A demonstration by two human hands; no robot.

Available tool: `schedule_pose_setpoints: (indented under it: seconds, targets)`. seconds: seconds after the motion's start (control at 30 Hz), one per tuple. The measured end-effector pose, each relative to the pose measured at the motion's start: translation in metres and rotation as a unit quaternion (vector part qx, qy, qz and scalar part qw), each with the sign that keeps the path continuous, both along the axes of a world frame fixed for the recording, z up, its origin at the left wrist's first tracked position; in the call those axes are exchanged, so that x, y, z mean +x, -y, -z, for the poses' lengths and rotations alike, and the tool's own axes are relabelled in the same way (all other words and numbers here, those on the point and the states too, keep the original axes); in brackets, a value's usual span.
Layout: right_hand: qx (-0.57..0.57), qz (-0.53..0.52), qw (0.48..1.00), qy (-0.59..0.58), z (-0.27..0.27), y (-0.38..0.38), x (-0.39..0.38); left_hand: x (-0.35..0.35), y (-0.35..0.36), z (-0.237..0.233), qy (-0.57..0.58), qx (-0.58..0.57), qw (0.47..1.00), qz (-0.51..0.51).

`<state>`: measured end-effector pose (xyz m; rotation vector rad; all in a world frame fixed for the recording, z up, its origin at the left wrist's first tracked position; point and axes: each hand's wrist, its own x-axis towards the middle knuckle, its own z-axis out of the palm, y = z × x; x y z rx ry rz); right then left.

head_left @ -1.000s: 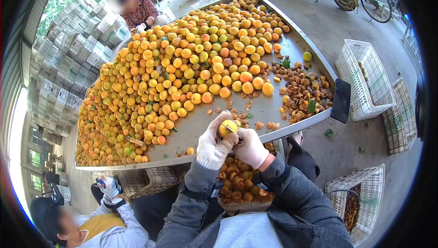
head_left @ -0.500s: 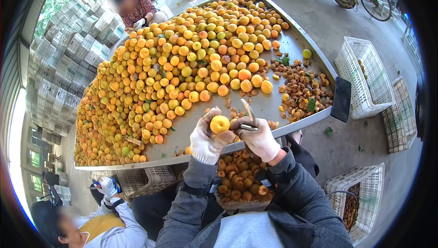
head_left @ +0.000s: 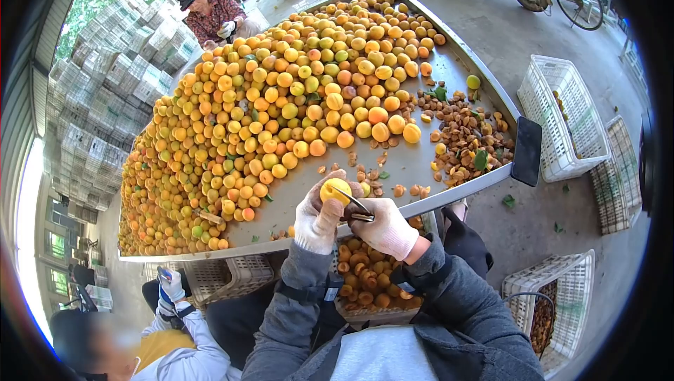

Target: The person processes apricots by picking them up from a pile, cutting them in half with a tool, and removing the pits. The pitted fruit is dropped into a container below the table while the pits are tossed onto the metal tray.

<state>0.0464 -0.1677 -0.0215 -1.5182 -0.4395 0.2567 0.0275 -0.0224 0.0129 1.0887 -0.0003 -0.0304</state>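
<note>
In a white knit glove, my left hand [head_left: 317,218] is closed around a yellow apricot [head_left: 336,190]. My gloved right hand [head_left: 385,228] grips a small knife [head_left: 362,217], its blade laid against the apricot. Both hands are over the near edge of the metal table [head_left: 281,209]. Below them stands a crate of halved apricots [head_left: 366,276], partly covered by my forearms. Ahead, whole apricots [head_left: 246,114] are heaped across the table. Brown apricot pits [head_left: 467,132] lie in a pile at the right, with a few scraps closer to my hands.
A phone [head_left: 526,151] rests at the table's right corner. White plastic crates [head_left: 562,118] stand on the floor to the right, one low crate [head_left: 554,297] holding pits. One co-worker [head_left: 214,16] is at the far left side, another [head_left: 168,339] at my left. Stacked crates [head_left: 105,100] fill the left background.
The knife has swung down from pointing upward, and its blade now meets the apricot. My right hand has come left and slightly lower. The far co-worker's gloved hand is raised higher.
</note>
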Motion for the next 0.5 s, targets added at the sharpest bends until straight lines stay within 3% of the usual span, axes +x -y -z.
schedule_pose_setpoints:
  seconds: [0.2, 0.27, 0.3, 0.4, 0.47, 0.5]
  targets:
    - [-0.096, 0.002, 0.995, 0.027, -0.005, 0.003, 0.002, -0.002, -0.001, 0.001, 0.009, 0.068, 0.998, 0.003]
    - [-0.14, -0.005, 0.99, 0.018, -0.005, 0.002, 0.002, -0.002, 0.0, 0.001, 0.032, 0.189, 0.981, -0.008]
    - [-0.14, -0.005, 0.99, 0.017, -0.004, -0.001, 0.002, -0.002, 0.001, 0.001, 0.032, 0.189, 0.981, -0.008]
    - [-0.095, 0.019, 0.995, 0.005, 0.011, -0.009, 0.003, -0.002, 0.008, -0.002, 0.048, 0.269, 0.961, -0.047]
    - [0.013, 0.038, 0.999, 0.012, 0.016, -0.012, 0.002, 0.0, 0.007, -0.007, 0.134, 0.446, 0.884, -0.05]
    - [0.013, 0.038, 0.999, 0.013, 0.012, -0.011, 0.001, -0.001, 0.008, -0.011, 0.135, 0.446, 0.884, -0.05]
